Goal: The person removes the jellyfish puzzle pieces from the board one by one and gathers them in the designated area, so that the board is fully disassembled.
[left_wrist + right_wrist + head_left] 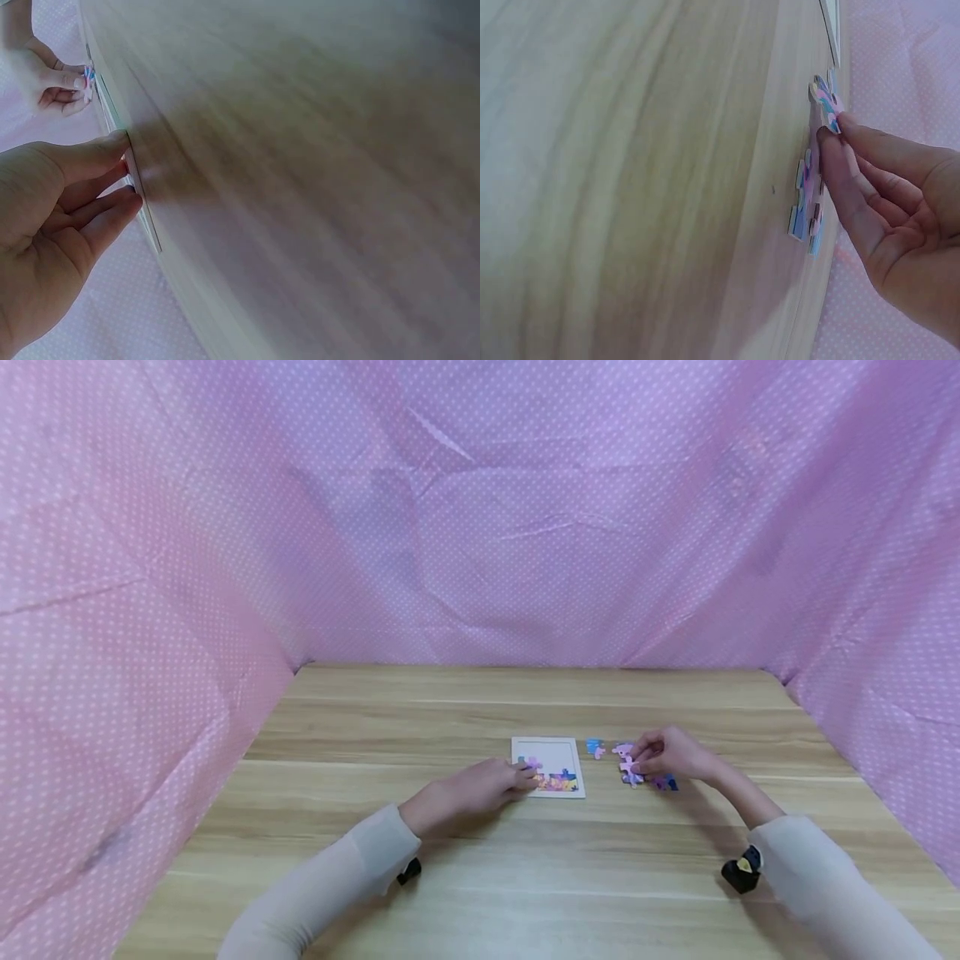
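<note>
A shallow white puzzle board (546, 750) lies flat, its lower part filled with colourful joined pieces. My left hand (491, 783) holds its near left corner, the thumb (112, 142) at the edge and bent fingers (120, 214) beside it. At the right, my right hand (673, 755) pinches a pink-and-blue jigsaw piece (828, 105) between thumb and forefinger, tilted just above the table. Loose jigsaw pieces (801, 202) lie under and beside this hand, partly hidden by it in the head view.
A blue-and-pink loose piece (595, 748) lies between the board and the right hand. The wooden table (420, 710) runs back to a pink dotted cloth (525, 568) that hangs behind and at both sides. Black wrist devices (741, 872) sit by the cuffs.
</note>
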The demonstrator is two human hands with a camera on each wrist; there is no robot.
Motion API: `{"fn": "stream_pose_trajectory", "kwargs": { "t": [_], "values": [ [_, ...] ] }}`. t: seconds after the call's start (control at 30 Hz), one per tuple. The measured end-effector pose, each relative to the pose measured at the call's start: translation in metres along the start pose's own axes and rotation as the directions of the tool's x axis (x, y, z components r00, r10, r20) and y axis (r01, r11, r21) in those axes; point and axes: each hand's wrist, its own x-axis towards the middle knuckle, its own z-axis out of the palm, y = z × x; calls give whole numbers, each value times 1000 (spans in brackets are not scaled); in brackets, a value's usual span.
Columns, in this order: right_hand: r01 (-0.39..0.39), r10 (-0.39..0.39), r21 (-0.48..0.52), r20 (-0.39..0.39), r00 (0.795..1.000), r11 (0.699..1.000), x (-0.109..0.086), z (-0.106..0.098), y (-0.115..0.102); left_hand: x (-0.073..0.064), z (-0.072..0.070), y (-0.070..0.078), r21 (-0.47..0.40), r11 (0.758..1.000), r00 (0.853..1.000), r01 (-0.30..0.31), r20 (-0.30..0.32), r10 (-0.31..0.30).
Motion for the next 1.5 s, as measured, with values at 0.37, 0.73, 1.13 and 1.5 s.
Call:
{"fn": "stream_pose_trajectory", "kwargs": {
  "t": [0.37, 0.73, 1.13, 1.5],
  "values": [
    [1, -2, -63, -8, 1000, 998, -3, -1, -9, -2, -3, 0, 2, 1000, 1000, -14, -16, 14],
    [8, -13, -152, -32, 999, 988, -4, 1, -11, 3, 1, 3, 82, 997, 1000, 15, 16, -16],
    [25, -26, -143, -4, 1000, 989, -4, 1, -6, 4, 2, 3, 99, 995, 999, 19, 35, -22],
    [27, -27, -105, -3, 1000, 994, 1, -2, -7, 0, 0, 1, -39, 997, 998, 63, 21, -63]
  ]
}}
